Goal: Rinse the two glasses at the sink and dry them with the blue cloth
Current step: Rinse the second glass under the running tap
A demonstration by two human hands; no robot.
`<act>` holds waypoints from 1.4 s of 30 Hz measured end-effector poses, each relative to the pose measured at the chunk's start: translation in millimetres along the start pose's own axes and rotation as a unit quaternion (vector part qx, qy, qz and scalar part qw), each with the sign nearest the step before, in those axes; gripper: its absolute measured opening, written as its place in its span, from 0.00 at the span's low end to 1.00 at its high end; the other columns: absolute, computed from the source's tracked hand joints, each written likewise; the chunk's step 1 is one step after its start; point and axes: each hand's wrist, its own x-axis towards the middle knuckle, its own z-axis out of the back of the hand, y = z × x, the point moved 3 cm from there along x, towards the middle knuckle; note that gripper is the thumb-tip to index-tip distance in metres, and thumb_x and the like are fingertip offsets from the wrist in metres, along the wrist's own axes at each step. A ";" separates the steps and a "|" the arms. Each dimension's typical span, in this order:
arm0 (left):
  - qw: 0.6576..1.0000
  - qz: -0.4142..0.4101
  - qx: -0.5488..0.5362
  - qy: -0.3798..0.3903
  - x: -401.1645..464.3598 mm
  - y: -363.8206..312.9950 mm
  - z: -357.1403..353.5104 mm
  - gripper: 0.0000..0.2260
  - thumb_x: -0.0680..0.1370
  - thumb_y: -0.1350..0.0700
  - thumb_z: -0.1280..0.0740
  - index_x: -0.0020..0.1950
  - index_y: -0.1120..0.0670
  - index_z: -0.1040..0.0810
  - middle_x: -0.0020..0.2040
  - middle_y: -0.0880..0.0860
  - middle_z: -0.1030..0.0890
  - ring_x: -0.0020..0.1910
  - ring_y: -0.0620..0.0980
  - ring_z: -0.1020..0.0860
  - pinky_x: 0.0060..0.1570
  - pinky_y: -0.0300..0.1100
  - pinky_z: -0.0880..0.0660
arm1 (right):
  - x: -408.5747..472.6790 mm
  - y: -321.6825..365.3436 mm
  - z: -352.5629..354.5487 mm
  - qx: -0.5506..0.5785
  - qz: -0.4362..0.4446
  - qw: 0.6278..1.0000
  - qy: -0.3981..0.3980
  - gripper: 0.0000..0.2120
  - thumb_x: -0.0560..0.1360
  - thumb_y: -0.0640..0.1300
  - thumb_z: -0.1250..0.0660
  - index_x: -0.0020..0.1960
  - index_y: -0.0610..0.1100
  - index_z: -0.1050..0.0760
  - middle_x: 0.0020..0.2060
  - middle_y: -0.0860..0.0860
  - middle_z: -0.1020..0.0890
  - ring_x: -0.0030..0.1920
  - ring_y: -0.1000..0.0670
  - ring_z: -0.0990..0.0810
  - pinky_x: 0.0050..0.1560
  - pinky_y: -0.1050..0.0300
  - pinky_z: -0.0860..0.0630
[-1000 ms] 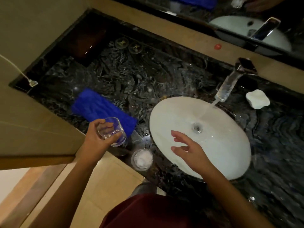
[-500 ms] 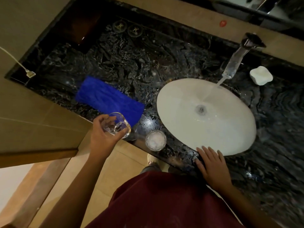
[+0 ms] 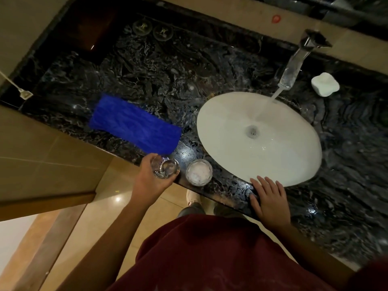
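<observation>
My left hand (image 3: pixel 150 181) grips a clear glass (image 3: pixel 165 169) at the counter's front edge, just below the blue cloth (image 3: pixel 134 126). A second glass (image 3: pixel 199 172), whitish inside, stands on the counter right beside it. The blue cloth lies flat on the dark marble counter (image 3: pixel 168 80), left of the white oval sink (image 3: pixel 247 148). My right hand (image 3: pixel 269 199) rests flat, fingers straight, on the counter's front edge against the sink rim. Water runs from the tap (image 3: pixel 296 66) into the basin.
A white soap dish (image 3: pixel 325 84) sits right of the tap. Two small round items (image 3: pixel 153 29) stand at the back of the counter. A beige wall with a cable (image 3: pixel 21 92) closes the left side. Tiled floor lies below the counter edge.
My left hand has lowered the glass toward the counter's front edge beside the second glass. My right hand left the basin and settled flat on the counter edge.
</observation>
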 end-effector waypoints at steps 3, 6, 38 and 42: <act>0.999 -0.025 0.041 0.005 1.2 7.4 -4.6 0.38 0.65 0.50 0.15 0.69 0.51 0.31 0.61 0.48 0.23 0.57 0.29 0.25 0.53 0.20 0.32 | -0.2 -0.3 -0.9 0.002 -0.004 1.000 -0.003 0.27 0.84 0.58 0.48 0.75 0.46 0.27 0.71 0.44 0.23 0.73 0.39 0.28 0.76 0.37 0.37; 0.999 -0.021 0.042 0.004 6.6 11.8 -6.5 0.39 0.66 0.47 0.16 0.70 0.51 0.32 0.63 0.49 0.22 0.59 0.40 0.22 0.57 0.23 0.30 | 0.3 -0.7 -1.7 -0.001 -0.003 1.000 -0.002 0.26 0.84 0.58 0.48 0.75 0.46 0.27 0.71 0.45 0.23 0.73 0.40 0.28 0.76 0.38 0.37; 0.859 -0.294 0.299 0.295 21.9 -81.8 -66.1 0.36 0.76 0.51 0.24 0.80 0.49 0.35 0.75 0.54 0.32 0.73 0.54 0.29 0.62 0.50 0.21 | 0.7 -2.1 1.3 0.041 -0.020 0.998 -0.032 0.23 0.82 0.58 0.42 0.69 0.47 0.22 0.69 0.43 0.22 0.69 0.40 0.24 0.73 0.39 0.33; 0.929 -0.191 0.140 0.284 42.7 -107.9 -73.4 0.39 0.71 0.47 0.19 0.78 0.46 0.34 0.64 0.49 0.24 0.59 0.46 0.22 0.60 0.45 0.21 | 8.4 -1.8 9.2 0.064 -0.033 0.997 -0.011 0.23 0.80 0.59 0.43 0.63 0.47 0.18 0.59 0.47 0.16 0.58 0.42 0.18 0.65 0.43 0.30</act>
